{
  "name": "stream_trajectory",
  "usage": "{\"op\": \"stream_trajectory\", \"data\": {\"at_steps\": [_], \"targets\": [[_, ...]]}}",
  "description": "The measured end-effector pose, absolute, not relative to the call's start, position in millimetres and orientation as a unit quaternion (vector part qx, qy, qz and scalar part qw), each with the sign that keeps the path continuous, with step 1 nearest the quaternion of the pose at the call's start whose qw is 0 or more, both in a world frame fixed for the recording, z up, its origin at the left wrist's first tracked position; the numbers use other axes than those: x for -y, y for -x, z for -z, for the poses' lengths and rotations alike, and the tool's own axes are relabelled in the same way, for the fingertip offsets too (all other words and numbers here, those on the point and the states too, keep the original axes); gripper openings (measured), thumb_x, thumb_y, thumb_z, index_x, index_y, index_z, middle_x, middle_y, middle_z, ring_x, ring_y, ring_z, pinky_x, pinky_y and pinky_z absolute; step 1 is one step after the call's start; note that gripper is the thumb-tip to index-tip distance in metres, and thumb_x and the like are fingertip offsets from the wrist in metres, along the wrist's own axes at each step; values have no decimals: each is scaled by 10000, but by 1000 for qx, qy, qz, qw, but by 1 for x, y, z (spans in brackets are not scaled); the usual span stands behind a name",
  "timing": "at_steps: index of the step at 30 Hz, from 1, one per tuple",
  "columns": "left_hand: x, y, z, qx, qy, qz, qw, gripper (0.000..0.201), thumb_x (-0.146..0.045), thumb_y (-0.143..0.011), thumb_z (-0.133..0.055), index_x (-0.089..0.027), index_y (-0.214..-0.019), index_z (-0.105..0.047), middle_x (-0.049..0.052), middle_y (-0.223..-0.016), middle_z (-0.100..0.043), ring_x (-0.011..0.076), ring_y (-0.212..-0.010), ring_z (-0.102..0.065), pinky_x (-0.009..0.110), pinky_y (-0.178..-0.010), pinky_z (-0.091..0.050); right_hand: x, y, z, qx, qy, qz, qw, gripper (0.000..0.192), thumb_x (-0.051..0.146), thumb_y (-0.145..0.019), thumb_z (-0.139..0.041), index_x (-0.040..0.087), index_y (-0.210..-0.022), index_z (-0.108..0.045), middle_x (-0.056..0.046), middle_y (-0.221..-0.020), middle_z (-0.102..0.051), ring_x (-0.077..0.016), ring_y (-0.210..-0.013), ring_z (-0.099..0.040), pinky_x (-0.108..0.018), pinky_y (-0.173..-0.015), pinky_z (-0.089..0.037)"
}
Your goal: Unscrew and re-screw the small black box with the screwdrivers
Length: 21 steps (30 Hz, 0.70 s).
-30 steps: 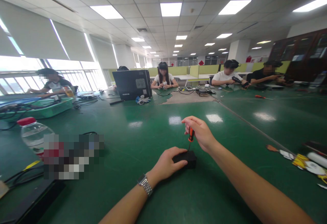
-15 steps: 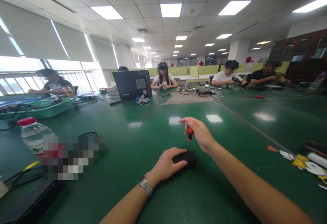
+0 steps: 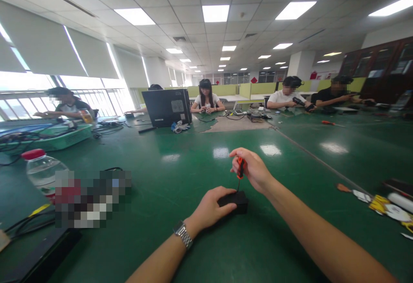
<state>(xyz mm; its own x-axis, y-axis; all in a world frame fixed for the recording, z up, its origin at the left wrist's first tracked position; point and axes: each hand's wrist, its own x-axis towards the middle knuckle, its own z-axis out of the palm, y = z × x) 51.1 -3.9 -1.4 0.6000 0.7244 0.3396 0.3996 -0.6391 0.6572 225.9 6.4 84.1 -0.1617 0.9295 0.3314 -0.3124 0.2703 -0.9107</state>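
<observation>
A small black box [image 3: 240, 205] lies on the green tabletop [image 3: 180, 167] in front of me. My left hand [image 3: 211, 207], with a metal watch on its wrist, grips the box from the left, thumb along the near side and fingers over the far side. Above the box, my right hand [image 3: 250, 167] holds an orange-and-black screwdriver [image 3: 240, 169] by its handle. The screwdriver stands nearly upright, its shaft pointing down to the top of the box near my left fingertips. Where the tip meets the box is too small to make out.
A bottle with a red cap [image 3: 41, 169] and a black case [image 3: 48, 250] are on the left, behind them a green basket [image 3: 69, 139] of cables. A computer case [image 3: 167, 106] stands ahead. Another screwdriver [image 3: 329, 122] lies far right. Several people sit around the table.
My right hand has shifted slightly right, its fingers curled differently, and the screwdriver handle has turned a little. My left hand and the box have stayed in place.
</observation>
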Motion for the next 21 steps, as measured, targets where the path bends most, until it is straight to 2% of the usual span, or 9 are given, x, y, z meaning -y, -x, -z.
{"op": "stream_trajectory", "data": {"at_steps": [5, 10, 15, 21], "targets": [[3, -52, 2, -330, -853, -303, 268, 361, -342, -842, -645, -231, -1184, -606, 34, -1077, -653, 193, -960, -603, 289, -884, -445, -5, -224, -85, 538, 323, -494, 602, 205, 354, -733, -644, 186, -839, -592, 20, -687, -617, -116, -601, -554, -242, -571, -428], [4, -52, 2, -334, -854, -296, 265, 359, -342, -838, -647, -230, -1177, -611, 37, -1063, -655, 196, -950, -603, 295, -877, -447, -3, -223, -87, 552, 295, -512, 588, 167, 355, -786, -559, 191, -815, -573, 61, -525, -529, -100, -483, -480, -253, -552, -419], [4, -51, 2, -335, -855, -295, 263, 370, -325, -826, -658, -230, -1179, -607, 38, -1068, -650, 197, -950, -600, 293, -872, -447, 1, -220, -88, 549, 292, -519, 587, 156, 335, -779, -593, 181, -800, -588, 34, -595, -572, -104, -529, -520, -232, -524, -395], [4, -50, 3, -334, -857, -290, 263, 387, -302, -789, -695, -228, -1161, -618, 34, -1024, -647, 196, -913, -595, 292, -856, -450, 14, -209, -87, 469, 172, -613, 612, 206, 313, -809, -505, 181, -654, -539, 59, -489, -433, -64, -391, -353, -198, -398, -263]]}}
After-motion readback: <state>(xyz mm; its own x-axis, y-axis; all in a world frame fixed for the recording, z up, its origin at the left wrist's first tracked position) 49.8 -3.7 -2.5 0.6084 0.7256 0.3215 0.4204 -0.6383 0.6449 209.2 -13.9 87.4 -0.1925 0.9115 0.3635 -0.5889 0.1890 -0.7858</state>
